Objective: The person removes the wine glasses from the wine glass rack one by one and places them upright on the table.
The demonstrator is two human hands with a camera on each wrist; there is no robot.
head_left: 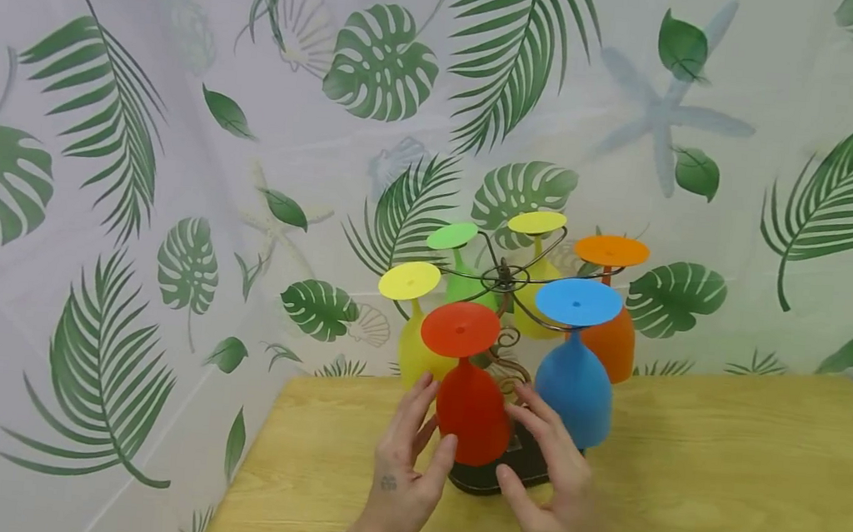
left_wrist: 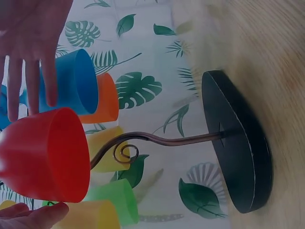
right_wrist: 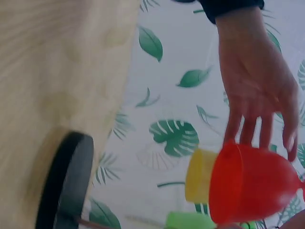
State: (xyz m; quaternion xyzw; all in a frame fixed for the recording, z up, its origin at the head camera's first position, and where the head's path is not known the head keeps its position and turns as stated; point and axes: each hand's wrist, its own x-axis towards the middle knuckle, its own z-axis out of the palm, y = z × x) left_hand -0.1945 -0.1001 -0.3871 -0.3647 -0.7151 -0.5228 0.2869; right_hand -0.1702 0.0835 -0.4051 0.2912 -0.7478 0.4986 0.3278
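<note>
A red plastic goblet (head_left: 473,416) hangs upside down by its foot from a wire rack (head_left: 503,277). My left hand (head_left: 410,473) is at its left side and my right hand (head_left: 559,489) at its right, palms toward each other. Fingers on both hands are spread and fairly straight, close around the bowl; I cannot tell whether they touch it. In the left wrist view, the red goblet (left_wrist: 45,155) has its mouth downward, above the rack's black base (left_wrist: 237,143). The right wrist view shows the left hand (right_wrist: 257,81) beside the red goblet (right_wrist: 252,183).
Around the rack hang a blue goblet (head_left: 575,386), an orange goblet (head_left: 612,339), a green goblet (head_left: 470,286) and yellow goblets, one (head_left: 418,349) just left of the red one. The rack stands on a wooden table (head_left: 725,482) against a leaf-patterned backdrop (head_left: 254,161).
</note>
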